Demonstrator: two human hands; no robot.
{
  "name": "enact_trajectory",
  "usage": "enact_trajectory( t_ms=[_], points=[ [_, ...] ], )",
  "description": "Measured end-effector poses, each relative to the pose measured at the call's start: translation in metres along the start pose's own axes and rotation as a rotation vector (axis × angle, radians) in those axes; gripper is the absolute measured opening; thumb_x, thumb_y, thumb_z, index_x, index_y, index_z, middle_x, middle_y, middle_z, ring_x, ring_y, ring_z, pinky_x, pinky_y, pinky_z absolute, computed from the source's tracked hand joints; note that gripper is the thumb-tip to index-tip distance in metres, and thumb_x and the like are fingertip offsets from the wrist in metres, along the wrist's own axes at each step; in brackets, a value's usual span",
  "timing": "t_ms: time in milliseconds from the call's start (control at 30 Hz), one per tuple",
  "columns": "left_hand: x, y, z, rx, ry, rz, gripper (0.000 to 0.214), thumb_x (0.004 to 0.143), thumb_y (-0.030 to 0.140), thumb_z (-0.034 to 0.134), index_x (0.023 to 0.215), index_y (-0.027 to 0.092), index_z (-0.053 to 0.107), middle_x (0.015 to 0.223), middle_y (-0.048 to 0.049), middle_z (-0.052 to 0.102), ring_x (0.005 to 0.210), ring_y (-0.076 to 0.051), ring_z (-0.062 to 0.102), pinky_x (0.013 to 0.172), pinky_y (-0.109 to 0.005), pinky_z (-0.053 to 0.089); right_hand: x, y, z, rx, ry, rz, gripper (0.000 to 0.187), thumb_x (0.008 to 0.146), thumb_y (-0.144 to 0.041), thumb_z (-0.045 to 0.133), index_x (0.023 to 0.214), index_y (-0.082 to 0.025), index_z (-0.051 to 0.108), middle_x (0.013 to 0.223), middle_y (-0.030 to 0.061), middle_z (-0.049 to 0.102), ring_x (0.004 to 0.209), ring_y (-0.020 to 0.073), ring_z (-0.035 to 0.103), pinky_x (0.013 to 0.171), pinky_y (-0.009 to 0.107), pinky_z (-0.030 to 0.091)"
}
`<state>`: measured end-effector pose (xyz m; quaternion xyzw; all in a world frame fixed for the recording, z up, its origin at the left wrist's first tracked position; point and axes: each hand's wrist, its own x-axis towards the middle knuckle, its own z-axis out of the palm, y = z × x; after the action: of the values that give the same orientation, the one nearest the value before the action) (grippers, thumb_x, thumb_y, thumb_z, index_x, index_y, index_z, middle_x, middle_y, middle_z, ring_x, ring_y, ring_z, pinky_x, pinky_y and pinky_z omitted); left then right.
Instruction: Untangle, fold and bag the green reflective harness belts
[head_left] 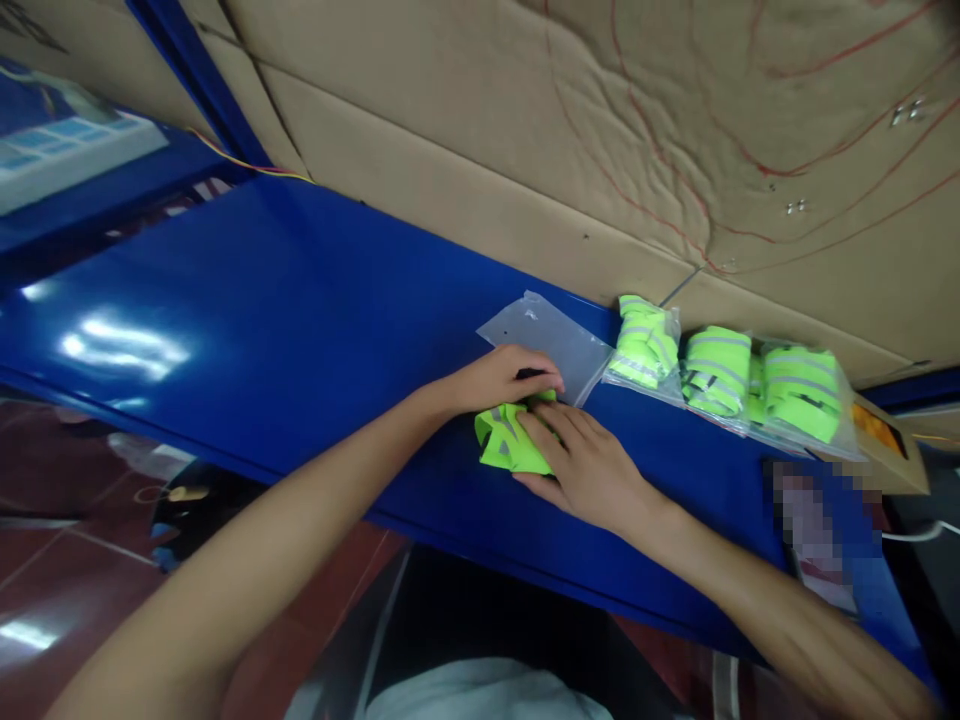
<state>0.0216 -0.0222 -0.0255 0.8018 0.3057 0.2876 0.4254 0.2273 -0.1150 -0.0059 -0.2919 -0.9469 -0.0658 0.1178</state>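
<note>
A neon-yellow reflective cloth (501,440) with grey stripes lies bunched on the blue table, possibly a safety vest or strap. My left hand (502,378) is closed over its far side, fingers curled, with something dark showing beneath them. From the right, my right hand (589,465) wraps its fingers over the same cloth and presses it against the table. Part of the cloth is hidden under both hands. Just beyond them lies a flat clear plastic bag (559,335). To its right, a bagged neon-yellow bundle (643,342) rests against the cardboard.
More bagged neon bundles (716,370) stand in the row, beside a small cardboard box (885,445). A cardboard wall (450,180) with red wires borders the back of the blue table (300,290). A pixelated item (817,525) lies at the right.
</note>
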Motion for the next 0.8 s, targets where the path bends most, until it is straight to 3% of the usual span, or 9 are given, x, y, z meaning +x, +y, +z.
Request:
enact_trajectory(
  t_ms=[200,300,367,533,700,800],
  points=[
    [-0.016,0.024,-0.018,-0.166,0.028,-0.130,0.059,0.109,0.058,0.033,0.136,0.016,0.065,0.122,-0.0111,0.078,0.116,-0.022,0.073,0.100,-0.035,0.055,0.022,0.024,-0.019,0.315,-0.155,0.081,0.049,0.107,-0.052,0.052,0.129,-0.010,0.065,0.119,0.0170,0.075,0.115,0.0314,0.069,0.101,0.048,0.049],
    [-0.027,0.040,-0.026,-0.118,-0.008,-0.154,0.061,0.100,0.064,0.054,0.142,0.021,0.063,0.142,-0.0104,0.068,0.130,-0.026,0.065,0.107,-0.037,0.052,0.033,0.034,-0.026,0.372,-0.242,0.103,0.044,0.106,-0.054,0.053,0.120,-0.015,0.068,0.114,0.0137,0.075,0.115,0.0321,0.065,0.101,0.049,0.044],
    [-0.035,0.047,-0.028,0.009,-0.040,-0.166,0.072,0.091,0.066,0.069,0.150,0.026,0.056,0.155,-0.0089,0.058,0.140,-0.029,0.056,0.114,-0.038,0.047,0.039,0.042,-0.029,0.435,-0.300,0.116,0.041,0.107,-0.053,0.051,0.110,-0.017,0.069,0.106,0.0115,0.074,0.108,0.0297,0.065,0.094,0.044,0.044],
    [-0.055,0.053,-0.019,0.264,-0.018,-0.177,0.090,0.087,0.064,0.075,0.161,0.035,0.035,0.161,-0.0053,0.048,0.148,-0.030,0.047,0.122,-0.041,0.039,0.060,0.067,-0.032,0.686,-0.470,0.165,0.052,0.106,-0.062,0.046,0.089,-0.017,0.066,0.082,0.0027,0.067,0.075,0.0171,0.061,0.068,0.029,0.041],
    [-0.062,0.051,-0.006,0.323,0.040,-0.172,0.083,0.088,0.053,0.078,0.158,0.033,0.037,0.155,-0.0082,0.051,0.140,-0.031,0.054,0.116,-0.046,0.047,0.075,0.078,-0.037,0.715,-0.547,0.176,0.056,0.105,-0.064,0.045,0.095,-0.016,0.071,0.084,0.0024,0.072,0.075,0.0166,0.065,0.066,0.027,0.045],
    [-0.063,0.054,0.000,0.394,0.084,-0.152,0.075,0.090,0.043,0.079,0.154,0.031,0.041,0.149,-0.0090,0.056,0.132,-0.029,0.061,0.110,-0.044,0.052,0.065,0.067,-0.035,0.654,-0.473,0.166,0.050,0.106,-0.059,0.048,0.106,-0.016,0.074,0.093,0.0060,0.077,0.081,0.0200,0.070,0.071,0.031,0.052]
  ],
)
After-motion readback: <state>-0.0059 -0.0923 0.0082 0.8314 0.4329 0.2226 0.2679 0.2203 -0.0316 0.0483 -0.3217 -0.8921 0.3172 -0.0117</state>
